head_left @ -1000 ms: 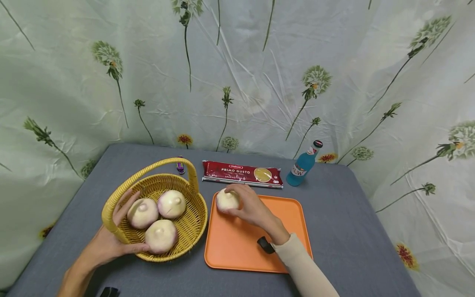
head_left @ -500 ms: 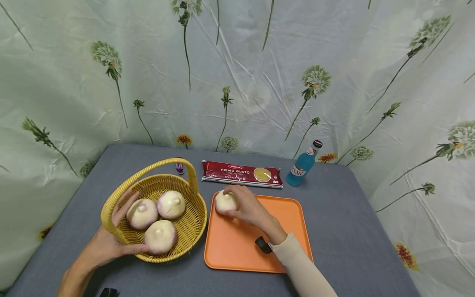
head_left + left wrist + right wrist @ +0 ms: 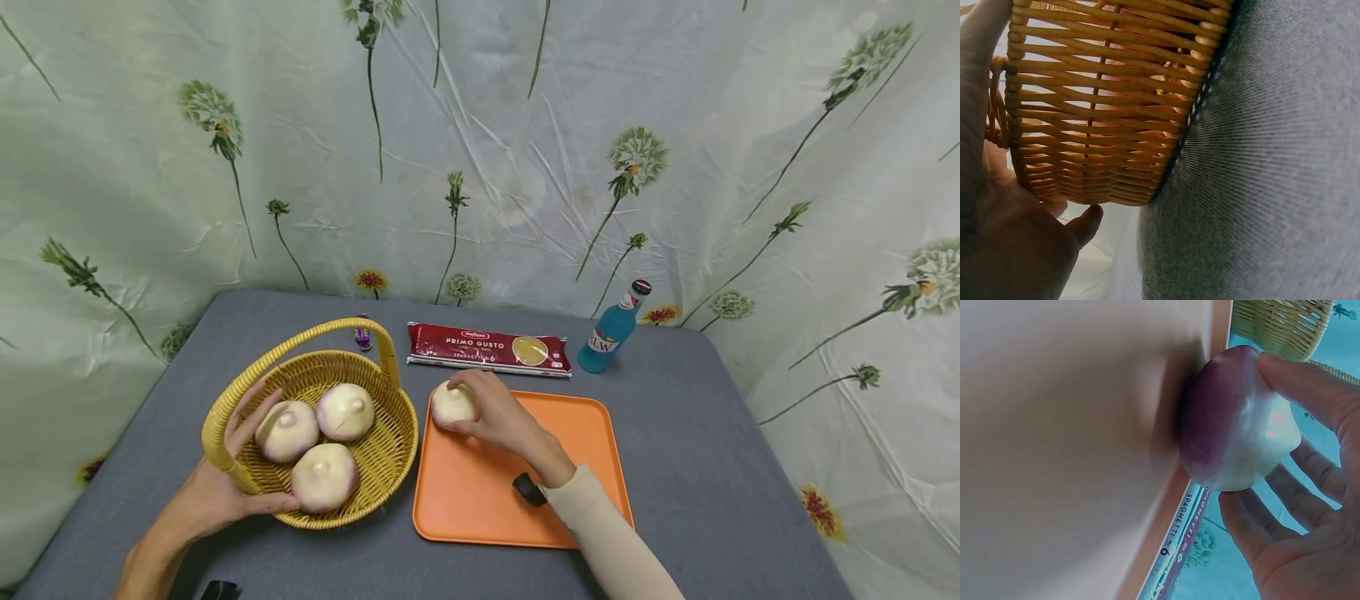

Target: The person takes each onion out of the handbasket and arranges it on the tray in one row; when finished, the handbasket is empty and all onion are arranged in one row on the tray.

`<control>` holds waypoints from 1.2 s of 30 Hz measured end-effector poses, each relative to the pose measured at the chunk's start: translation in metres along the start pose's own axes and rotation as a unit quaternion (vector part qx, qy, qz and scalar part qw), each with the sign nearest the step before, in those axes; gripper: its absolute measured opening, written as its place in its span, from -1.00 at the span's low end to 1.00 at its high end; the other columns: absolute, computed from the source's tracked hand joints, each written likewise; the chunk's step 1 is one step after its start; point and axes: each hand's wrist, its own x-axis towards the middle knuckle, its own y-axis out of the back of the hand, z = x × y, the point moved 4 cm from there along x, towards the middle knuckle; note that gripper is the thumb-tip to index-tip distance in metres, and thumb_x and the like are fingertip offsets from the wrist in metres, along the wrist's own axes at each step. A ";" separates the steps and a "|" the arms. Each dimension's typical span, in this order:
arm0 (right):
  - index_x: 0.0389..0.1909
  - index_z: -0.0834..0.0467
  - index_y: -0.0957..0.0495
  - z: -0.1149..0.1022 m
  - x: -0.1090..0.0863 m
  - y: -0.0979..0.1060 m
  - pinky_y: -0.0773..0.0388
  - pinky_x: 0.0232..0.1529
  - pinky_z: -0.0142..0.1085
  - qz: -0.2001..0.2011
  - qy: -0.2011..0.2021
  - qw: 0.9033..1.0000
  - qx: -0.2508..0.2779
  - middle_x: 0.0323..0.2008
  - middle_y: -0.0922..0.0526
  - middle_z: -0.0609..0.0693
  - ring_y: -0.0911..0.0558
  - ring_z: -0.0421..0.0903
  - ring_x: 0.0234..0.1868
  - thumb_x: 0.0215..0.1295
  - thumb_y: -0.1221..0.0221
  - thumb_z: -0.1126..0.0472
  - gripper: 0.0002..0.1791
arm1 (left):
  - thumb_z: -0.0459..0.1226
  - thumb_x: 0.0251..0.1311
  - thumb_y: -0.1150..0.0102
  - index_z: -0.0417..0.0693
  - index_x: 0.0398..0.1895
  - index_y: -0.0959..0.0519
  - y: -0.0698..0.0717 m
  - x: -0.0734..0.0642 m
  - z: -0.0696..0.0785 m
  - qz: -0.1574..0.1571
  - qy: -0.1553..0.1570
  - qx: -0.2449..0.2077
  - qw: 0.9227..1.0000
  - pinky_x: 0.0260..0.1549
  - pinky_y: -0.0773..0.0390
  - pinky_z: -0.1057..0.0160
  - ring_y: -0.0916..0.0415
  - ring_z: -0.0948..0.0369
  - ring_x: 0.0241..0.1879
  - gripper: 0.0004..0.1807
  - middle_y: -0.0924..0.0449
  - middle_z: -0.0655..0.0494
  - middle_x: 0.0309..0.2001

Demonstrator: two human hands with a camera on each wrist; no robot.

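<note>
Head view: my right grip [image 3: 498,412] holds 1 purple-and-white bulb [image 3: 450,406] at the far left corner of the orange tray [image 3: 480,504]. My left grip [image 3: 221,492] steadies the wicker basket [image 3: 390,450], where 3 more bulbs [image 3: 345,412] lie. I judge the step in hand as handling that bulb at the corner; setting down or lifting, I can't tell. Either way, the next move calls for a gentle hold clear of the raised edge. Behind the tray on the grey counter [image 3: 705,467], a red pack [image 3: 487,350] reads "PRIMO GUSTO" and "SPAGHETTI" with a 6, under a small logo, perhaps "Melissa". The blue bottle [image 3: 602,343] shows "LW" after an unclear letter. A purple-wrapped item [image 3: 363,336] is too small to read.

Left wrist view: my left grip straddles the basket's rim; the base meets the cloth. I see no writing.

Right wrist view: my thumb and fingers clasp opposite sides of the bulb, purple underside trayward; shadow hides any contact. The pack's edge reads "SPAGHETTI No 6".
</note>
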 end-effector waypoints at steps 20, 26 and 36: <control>0.10 0.20 -0.50 -0.001 0.006 0.001 -0.40 0.24 -0.02 0.004 0.017 1.000 0.000 0.08 -0.60 0.09 -0.48 0.10 0.20 0.11 -0.48 0.13 -0.44 | -0.31 -0.77 -0.80 -0.27 0.55 -0.08 0.000 0.000 -0.001 0.011 -0.029 0.010 0.999 0.30 0.16 0.62 0.22 0.31 0.55 0.56 0.11 -0.13 0.57; 0.12 0.20 -0.50 -0.002 0.007 0.001 -0.37 0.29 -0.01 -0.007 0.014 1.000 0.002 0.11 -0.59 0.09 -0.47 0.09 0.23 0.13 -0.47 0.13 -0.43 | -0.32 -0.77 -0.80 -0.27 0.55 -0.08 0.000 -0.001 -0.001 0.013 -0.027 0.003 1.000 0.29 0.14 0.63 0.21 0.30 0.54 0.56 0.11 -0.10 0.57; 0.13 0.20 -0.49 -0.001 0.007 0.000 -0.37 0.29 0.00 -0.007 0.014 1.000 -0.001 0.11 -0.59 0.09 -0.47 0.10 0.23 0.12 -0.47 0.12 -0.42 | -0.32 -0.77 -0.80 -0.24 0.57 -0.05 -0.001 -0.001 -0.004 0.011 -0.025 0.004 1.000 0.29 0.16 0.63 0.22 0.32 0.54 0.58 0.12 -0.15 0.57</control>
